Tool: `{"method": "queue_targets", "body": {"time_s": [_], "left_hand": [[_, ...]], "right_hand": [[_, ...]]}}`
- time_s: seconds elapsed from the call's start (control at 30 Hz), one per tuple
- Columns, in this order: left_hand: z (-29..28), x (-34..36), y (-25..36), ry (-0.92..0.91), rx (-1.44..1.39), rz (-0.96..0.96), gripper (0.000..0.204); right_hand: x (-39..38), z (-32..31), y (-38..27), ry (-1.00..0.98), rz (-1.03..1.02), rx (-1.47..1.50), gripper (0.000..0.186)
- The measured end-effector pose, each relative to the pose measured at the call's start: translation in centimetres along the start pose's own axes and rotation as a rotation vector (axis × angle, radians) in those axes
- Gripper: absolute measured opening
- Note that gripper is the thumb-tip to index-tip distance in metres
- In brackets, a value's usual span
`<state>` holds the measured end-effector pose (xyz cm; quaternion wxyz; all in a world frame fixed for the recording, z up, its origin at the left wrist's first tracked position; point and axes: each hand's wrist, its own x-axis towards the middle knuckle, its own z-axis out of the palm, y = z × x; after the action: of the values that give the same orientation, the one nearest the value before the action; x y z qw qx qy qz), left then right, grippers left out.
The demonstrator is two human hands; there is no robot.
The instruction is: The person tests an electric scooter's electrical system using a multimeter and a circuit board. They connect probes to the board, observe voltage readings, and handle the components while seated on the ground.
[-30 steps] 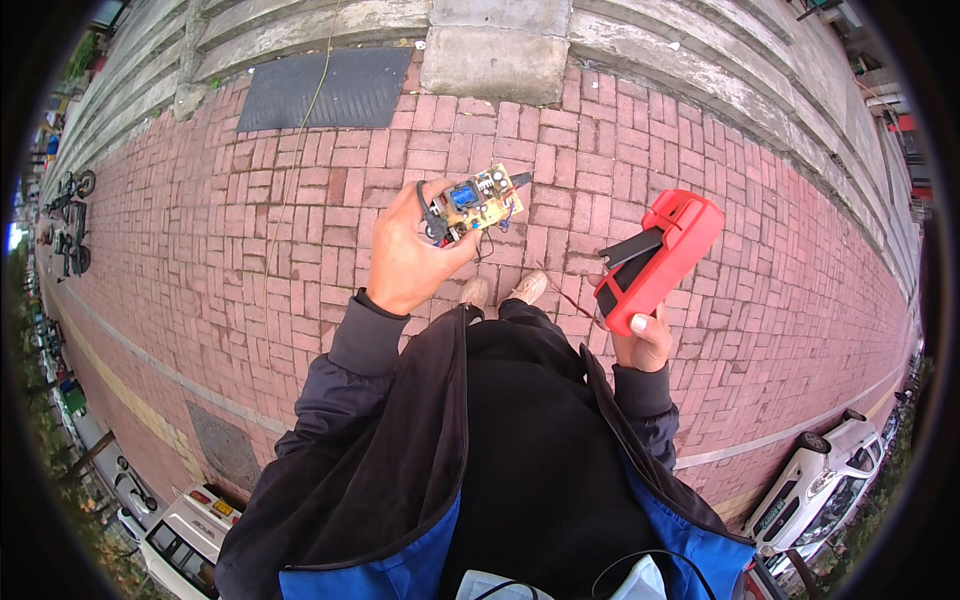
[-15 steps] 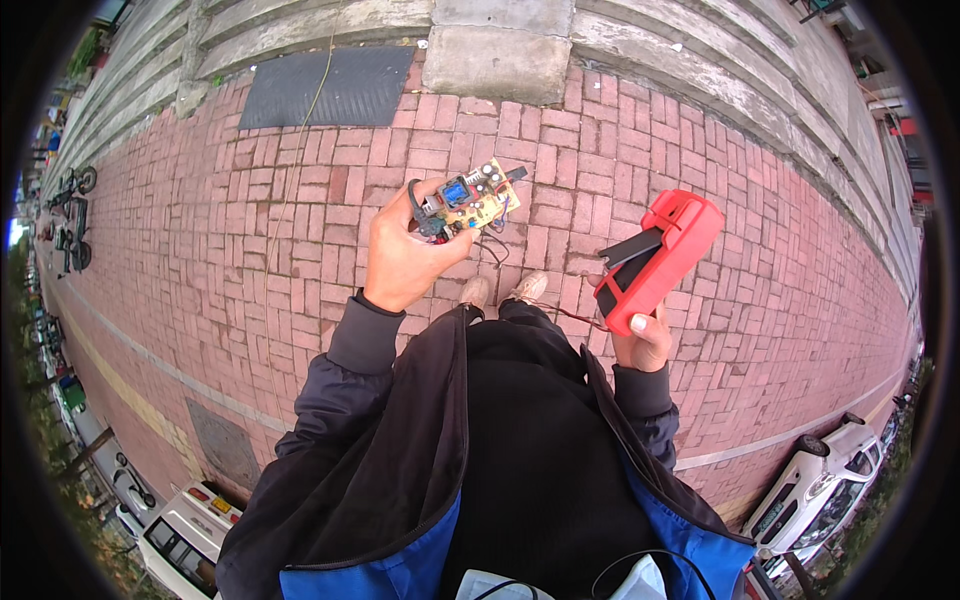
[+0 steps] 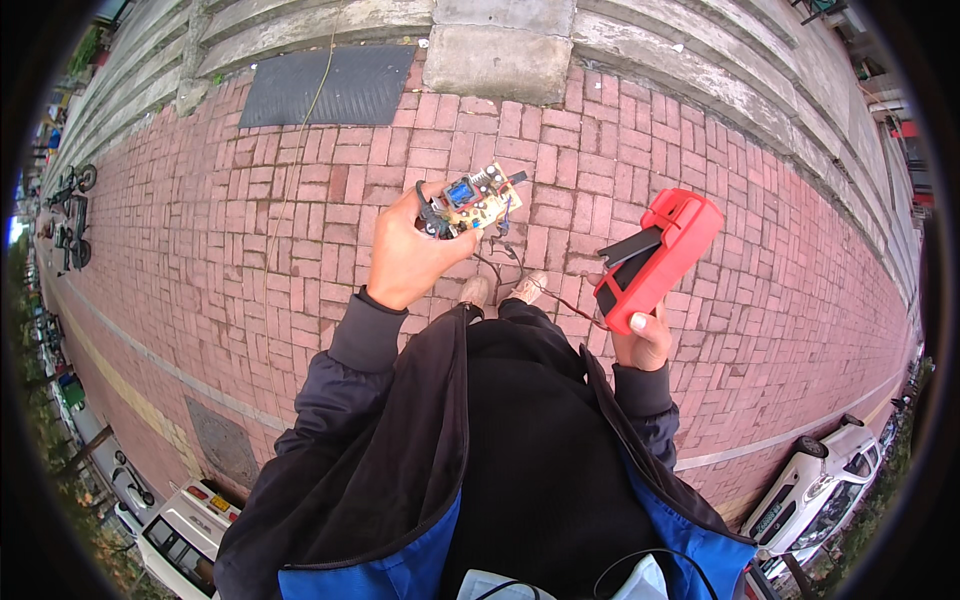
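My left hand [image 3: 408,255] is closed round one end of a yellowish circuit board [image 3: 490,207]. The board carries a blue-wrapped transformer, metal heat sinks and several small parts, and a black cord loops round the held end. In my right hand [image 3: 645,343] is a red-cased multimeter [image 3: 678,245], gripped at its lower end and tilted. Its dark back shows, with a black stand [image 3: 632,244] folded partly out; its front is hidden. A thin dark lead [image 3: 560,302] hangs between the multimeter and the area under the board; where it ends I cannot tell.
Red brick paving [image 3: 330,210] lies beneath me, with my shoes [image 3: 525,288] on it. Ahead are concrete steps [image 3: 680,60], a concrete block [image 3: 497,62] and a black ribbed mat [image 3: 330,88]. Parked cars [image 3: 815,485] and motorbikes [image 3: 72,225] stand at the edges.
My left hand has shifted slightly right and down with the circuit board. The dark lead below it has swung and now shows more fully. My right hand and the multimeter are nearly unmoved.
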<state>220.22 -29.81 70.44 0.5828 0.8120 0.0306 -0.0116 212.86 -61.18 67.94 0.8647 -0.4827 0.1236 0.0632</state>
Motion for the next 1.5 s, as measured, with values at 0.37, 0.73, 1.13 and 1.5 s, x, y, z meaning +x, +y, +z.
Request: {"method": "queue_targets", "body": {"time_s": [0.37, 0.73, 1.13, 1.5], "left_hand": [[0.48, 0.17, -0.08, 0.070, 0.062, 0.121, 0.049], [0.24, 0.14, 0.47, 0.093, 0.213, 0.247, 0.050], [0.11, -0.04, 0.25, 0.104, 0.218, 0.184, 0.047], [-0.07, -0.17, 0.09, 0.089, 0.205, 0.158, 0.048]], "right_hand": [[-0.08, 0.10, 0.03, 0.032, -0.003, -0.014, 0.090], [-0.14, -0.11, -0.05, 0.020, 0.035, -0.021, 0.092], [0.04, -0.26, 0.48, 0.008, -0.017, -0.010, 0.091], [-0.14, -0.36, 0.36, 0.010, 0.000, -0.013, 0.088]]}}
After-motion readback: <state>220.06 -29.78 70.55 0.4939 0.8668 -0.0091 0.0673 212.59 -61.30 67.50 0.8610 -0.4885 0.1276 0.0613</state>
